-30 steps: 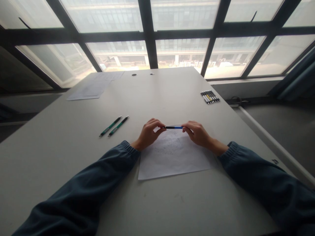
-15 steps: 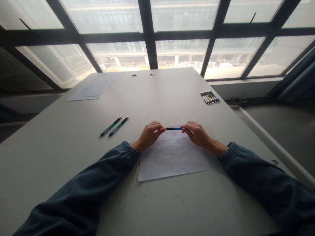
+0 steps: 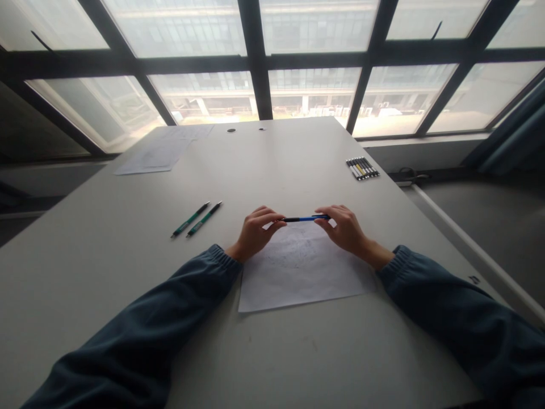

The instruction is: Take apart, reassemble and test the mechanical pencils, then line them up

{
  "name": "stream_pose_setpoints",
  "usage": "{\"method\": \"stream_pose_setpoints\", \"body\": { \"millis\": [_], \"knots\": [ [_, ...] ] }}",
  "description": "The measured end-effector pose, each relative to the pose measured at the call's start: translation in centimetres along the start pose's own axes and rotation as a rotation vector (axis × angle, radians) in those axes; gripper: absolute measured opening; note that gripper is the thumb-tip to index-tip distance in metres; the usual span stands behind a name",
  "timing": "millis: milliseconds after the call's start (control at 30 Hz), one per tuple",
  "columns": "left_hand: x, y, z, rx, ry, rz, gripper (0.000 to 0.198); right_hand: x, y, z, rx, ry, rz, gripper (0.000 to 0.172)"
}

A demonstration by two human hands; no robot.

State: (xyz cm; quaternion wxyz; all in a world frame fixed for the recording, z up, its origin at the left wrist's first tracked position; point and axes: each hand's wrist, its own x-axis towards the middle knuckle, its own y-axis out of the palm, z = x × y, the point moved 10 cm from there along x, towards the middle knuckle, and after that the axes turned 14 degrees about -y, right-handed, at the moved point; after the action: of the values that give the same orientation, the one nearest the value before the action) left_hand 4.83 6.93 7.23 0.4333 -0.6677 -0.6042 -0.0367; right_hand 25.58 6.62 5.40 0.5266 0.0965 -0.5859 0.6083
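Note:
A blue and black pen [image 3: 304,218] is held level between both hands, above the far edge of a sheet of paper. My left hand [image 3: 259,232] pinches its black end between thumb and fingers. At the blue end, the one with the clip, my right hand [image 3: 343,227] is closed on it the same way. Beneath the hands lies the white paper [image 3: 298,287], with faint pencil-like marks on its upper part. Two green and black pens [image 3: 198,220] rest side by side to the left of my left hand.
Several black, white and yellow pens [image 3: 362,168] lie in a row near the table's right edge. More paper sheets [image 3: 149,156] are at the far left of the white table [image 3: 106,255]. Windows with dark frames stand behind the table.
My fingers have shifted toward the pen's ends, so more of its blue part and the clip show. The pen has risen slightly. The paper and the other pens stay put.

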Motion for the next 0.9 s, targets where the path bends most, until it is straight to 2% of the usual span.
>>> {"method": "stream_pose_setpoints", "body": {
  "millis": [67,133,233,333,433,600,733,900],
  "knots": [
    [0.0,-0.3,-0.2,0.011,0.007,-0.030,0.014,-0.4,-0.6,-1.5,0.140,0.163,-0.110,0.022],
    [0.0,-0.5,-0.4,0.016,0.016,-0.042,0.012,-1.0,-0.4,-3.0,0.380,0.347,-0.223,0.025],
    [0.0,-0.4,-0.6,0.011,0.028,-0.030,0.010,-1.5,1.3,-3.8,0.802,0.574,-0.346,0.030],
    [0.0,-0.1,-0.9,0.005,0.043,-0.003,0.010,-1.4,3.6,-3.0,1.112,0.711,-0.371,0.031],
    [0.0,0.5,-0.8,0.009,0.043,0.055,0.015,-1.3,4.5,-2.7,1.222,0.769,-0.439,0.029],
    [-0.1,1.4,0.6,0.071,-0.047,0.122,0.021,-1.6,4.3,-3.7,1.416,0.843,-0.631,0.022],
    [0.0,1.6,2.0,0.206,-0.148,0.112,0.033,-1.4,4.0,-3.7,1.562,0.882,-0.616,0.037],
    [-0.1,2.3,2.2,0.258,-0.143,0.168,0.027,-1.4,3.4,-3.6,1.626,0.860,-0.626,0.042]
  ]
}}
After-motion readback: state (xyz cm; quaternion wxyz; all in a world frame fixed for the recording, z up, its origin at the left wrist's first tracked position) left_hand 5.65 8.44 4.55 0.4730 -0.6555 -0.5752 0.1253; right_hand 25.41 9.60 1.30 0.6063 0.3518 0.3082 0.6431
